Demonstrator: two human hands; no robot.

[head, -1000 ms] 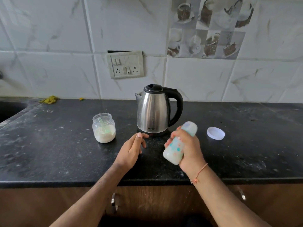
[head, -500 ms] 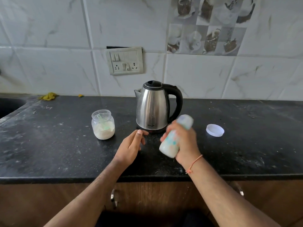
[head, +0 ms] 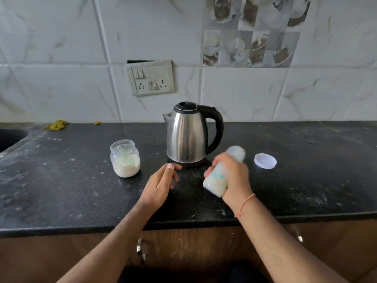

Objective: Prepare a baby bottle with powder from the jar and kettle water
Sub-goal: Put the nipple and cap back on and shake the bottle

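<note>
My right hand (head: 234, 178) grips a capped baby bottle (head: 217, 179) full of milky liquid, tilted with its cap up and to the right, blurred by motion, above the black counter (head: 61, 190). My left hand (head: 161, 184) hovers over the counter with loosely curled fingers, holding nothing, just in front of the steel kettle (head: 187, 135). The open glass jar (head: 125, 158) of white powder, with a green scoop inside, stands left of the kettle.
A white jar lid (head: 265, 160) lies flat right of the kettle. A switch and socket plate (head: 152, 78) is on the tiled wall. A sink edge (head: 10, 137) is at far left, with yellow scraps (head: 57, 125) beside it. Cabinet handles (head: 140, 250) below the counter edge.
My right hand has been shaking the bottle, swinging it left and back right with changing tilt. The left hand has stayed near the kettle's base.
</note>
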